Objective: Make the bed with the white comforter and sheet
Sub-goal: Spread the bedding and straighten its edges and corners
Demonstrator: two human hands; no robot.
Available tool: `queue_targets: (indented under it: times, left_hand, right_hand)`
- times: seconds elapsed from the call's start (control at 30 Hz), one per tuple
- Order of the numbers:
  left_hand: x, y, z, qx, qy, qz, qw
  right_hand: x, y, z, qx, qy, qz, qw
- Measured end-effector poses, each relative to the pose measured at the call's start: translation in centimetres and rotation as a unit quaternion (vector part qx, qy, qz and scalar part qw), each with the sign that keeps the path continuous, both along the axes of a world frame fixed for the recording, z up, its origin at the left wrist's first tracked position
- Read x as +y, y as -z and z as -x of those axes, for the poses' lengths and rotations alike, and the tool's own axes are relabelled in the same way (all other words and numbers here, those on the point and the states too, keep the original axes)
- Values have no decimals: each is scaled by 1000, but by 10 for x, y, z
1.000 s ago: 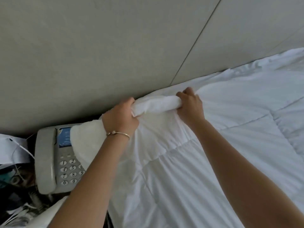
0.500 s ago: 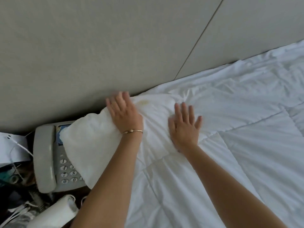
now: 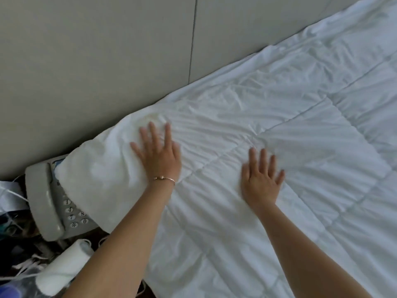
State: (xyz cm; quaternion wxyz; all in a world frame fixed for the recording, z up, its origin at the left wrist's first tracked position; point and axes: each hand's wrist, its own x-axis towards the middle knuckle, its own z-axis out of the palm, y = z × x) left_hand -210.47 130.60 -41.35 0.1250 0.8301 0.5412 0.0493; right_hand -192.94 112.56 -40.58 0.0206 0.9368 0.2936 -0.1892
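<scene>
The white quilted comforter (image 3: 300,151) covers the bed and runs up to the padded headboard (image 3: 96,61). Its near-left corner (image 3: 94,168) bulges over the bed's edge onto a telephone. My left hand (image 3: 158,155), with a thin bracelet at the wrist, lies flat with spread fingers on that corner. My right hand (image 3: 261,179) presses flat on the comforter further right, just below a stitched seam. Neither hand grips fabric. A thin strip of white sheet (image 3: 318,33) shows along the headboard.
A grey desk telephone (image 3: 47,203) sits on the bedside stand, partly covered by the comforter corner. Below it lie a white paper roll (image 3: 64,265), cords and dark clutter. The headboard has a vertical seam (image 3: 193,37).
Both hands let go of the bunched comforter edge a second ago and went flat. Since then they have slid rightward and toward me across the comforter, flattening the corner.
</scene>
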Motion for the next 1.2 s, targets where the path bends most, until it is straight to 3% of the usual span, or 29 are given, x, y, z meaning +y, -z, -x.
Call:
queue_targets:
  times: [0.07, 0.1, 0.17, 0.23, 0.3, 0.33, 0.4, 0.47, 0.5, 0.53, 0.57, 0.7, 0.77, 0.93, 1.03, 1.2]
  left_hand:
    - [-60, 6, -7, 20, 214, -1, 977]
    - [-81, 8, -5, 56, 245, 7, 968]
    - [-85, 11, 0, 102, 182, 37, 977]
    - [-73, 5, 2, 146, 67, 88, 983]
    - [-71, -10, -7, 128, -63, 147, 979]
    - [-83, -16, -15, 97, -82, 151, 980]
    - [-135, -24, -34, 19, 53, 81, 995]
    - [-206, -13, -39, 51, 319, 40, 945]
    - [-235, -8, -35, 99, 393, 42, 913]
    - [-254, -1, -28, 131, 401, 36, 906]
    - [-266, 4, -22, 136, 363, 34, 921]
    - [-308, 1, -8, 162, 195, 79, 964]
    - [-350, -6, -1, 139, 194, 109, 965]
    - [-432, 2, 65, 129, 482, 24, 866]
    - [-457, 1, 108, 107, 551, 26, 827]
    - [-489, -7, 154, 188, 659, 57, 726]
  right_hand:
    - [-17, -1, 25, 21, -21, -42, 999]
    - [-31, -1, 35, 29, -48, -57, 997]
    - [-71, -1, 45, 28, -99, -62, 993]
    - [-121, 0, 43, 12, -83, -38, 996]
    - [-167, 1, 42, -7, 37, -1, 999]
    - [-182, 2, 46, -11, 113, 8, 994]
    - [-196, 2, 61, 12, 186, -5, 982]
    - [-208, 0, 78, 28, 94, -32, 995]
    - [-221, 0, 82, 36, 20, -43, 998]
    - [-238, -1, 82, 36, -37, -46, 998]
    - [-258, -2, 81, 23, -59, -38, 997]
    - [-330, -4, 87, 42, 88, 37, 995]
    - [-349, -4, 108, 47, 103, 28, 993]
    - [-423, -1, 169, 32, -40, -15, 999]
    - [-471, 2, 208, 20, -40, -26, 999]
    - [-520, -6, 271, 28, -8, -53, 998]
